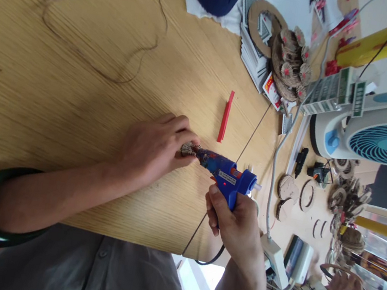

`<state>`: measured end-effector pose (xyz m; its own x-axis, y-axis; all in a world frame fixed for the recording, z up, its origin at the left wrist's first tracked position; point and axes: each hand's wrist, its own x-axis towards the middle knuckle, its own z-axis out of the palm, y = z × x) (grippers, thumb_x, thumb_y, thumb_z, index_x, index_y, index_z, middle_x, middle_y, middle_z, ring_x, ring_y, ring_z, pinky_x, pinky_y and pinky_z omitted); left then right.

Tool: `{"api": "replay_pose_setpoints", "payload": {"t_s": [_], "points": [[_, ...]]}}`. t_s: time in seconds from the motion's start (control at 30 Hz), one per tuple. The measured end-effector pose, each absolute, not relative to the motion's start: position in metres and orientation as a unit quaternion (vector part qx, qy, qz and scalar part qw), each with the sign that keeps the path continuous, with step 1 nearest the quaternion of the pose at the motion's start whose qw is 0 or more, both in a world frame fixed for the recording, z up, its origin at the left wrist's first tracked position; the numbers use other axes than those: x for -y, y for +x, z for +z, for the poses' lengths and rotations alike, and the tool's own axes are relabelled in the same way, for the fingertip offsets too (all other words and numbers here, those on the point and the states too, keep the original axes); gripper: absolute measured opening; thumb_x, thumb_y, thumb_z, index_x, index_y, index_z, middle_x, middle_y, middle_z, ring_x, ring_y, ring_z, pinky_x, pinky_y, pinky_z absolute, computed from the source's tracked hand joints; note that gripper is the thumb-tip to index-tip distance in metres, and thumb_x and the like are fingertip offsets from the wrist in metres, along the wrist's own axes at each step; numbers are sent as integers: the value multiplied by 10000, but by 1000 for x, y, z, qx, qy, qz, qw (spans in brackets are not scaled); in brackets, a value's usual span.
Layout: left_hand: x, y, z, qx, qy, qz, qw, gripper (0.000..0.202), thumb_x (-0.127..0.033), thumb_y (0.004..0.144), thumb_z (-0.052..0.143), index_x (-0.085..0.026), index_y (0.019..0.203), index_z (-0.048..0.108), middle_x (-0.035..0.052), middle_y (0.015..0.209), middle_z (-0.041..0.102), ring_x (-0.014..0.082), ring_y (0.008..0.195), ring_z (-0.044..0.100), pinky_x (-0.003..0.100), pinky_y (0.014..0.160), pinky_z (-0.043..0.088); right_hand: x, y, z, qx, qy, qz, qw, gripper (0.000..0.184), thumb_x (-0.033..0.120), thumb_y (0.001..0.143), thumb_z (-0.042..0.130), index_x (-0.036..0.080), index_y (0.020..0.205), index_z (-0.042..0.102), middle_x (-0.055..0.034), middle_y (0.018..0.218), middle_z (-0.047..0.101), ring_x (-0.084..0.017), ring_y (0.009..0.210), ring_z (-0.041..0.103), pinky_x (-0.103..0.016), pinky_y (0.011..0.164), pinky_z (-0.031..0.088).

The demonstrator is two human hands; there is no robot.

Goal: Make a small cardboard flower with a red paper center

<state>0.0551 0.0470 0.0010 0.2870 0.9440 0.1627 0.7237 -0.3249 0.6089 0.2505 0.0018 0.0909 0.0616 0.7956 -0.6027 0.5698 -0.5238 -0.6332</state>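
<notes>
The left hand point(153, 150) closes its grip on a small, rounded, ridged brown piece point(187, 149), pinched between thumb and fingers over the pale wood-grain tabletop point(192, 65). The right hand point(239, 223) wraps its grip around the handle of a blue plastic glue gun point(227, 177), its nozzle right at the piece. A narrow red strip point(224, 120) lies near both.

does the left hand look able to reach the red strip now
Probably yes: the red strip lies near the left hand with nothing between them, though that hand holds a small brown piece.
</notes>
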Motion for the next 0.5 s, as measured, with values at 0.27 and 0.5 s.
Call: {"api": "replay_pose_setpoints", "payload": {"t_s": [0.27, 0.5], "points": [[-47, 55, 6, -548, 770, 235, 228, 151, -357, 1067, 667, -262, 1078, 784, 22, 1075, 756, 240, 1053, 688, 346, 788, 479, 4, 255, 95, 410, -723, 534, 154, 459, 564, 890, 698, 237, 615, 529, 36, 470, 502, -80, 379, 441, -239, 364, 324], [-48, 55, 2, -537, 773, 253, 227, 109, -321, 1018, 752, -233, 1076, 783, 34, 1052, 748, 244, 1030, 680, 344, 789, 475, -2, 247, 94, 394, -733, 532, 154, 453, 572, 832, 715, 232, 604, 523, 53, 459, 477, -62, 365, 419, -216, 350, 308]]}}
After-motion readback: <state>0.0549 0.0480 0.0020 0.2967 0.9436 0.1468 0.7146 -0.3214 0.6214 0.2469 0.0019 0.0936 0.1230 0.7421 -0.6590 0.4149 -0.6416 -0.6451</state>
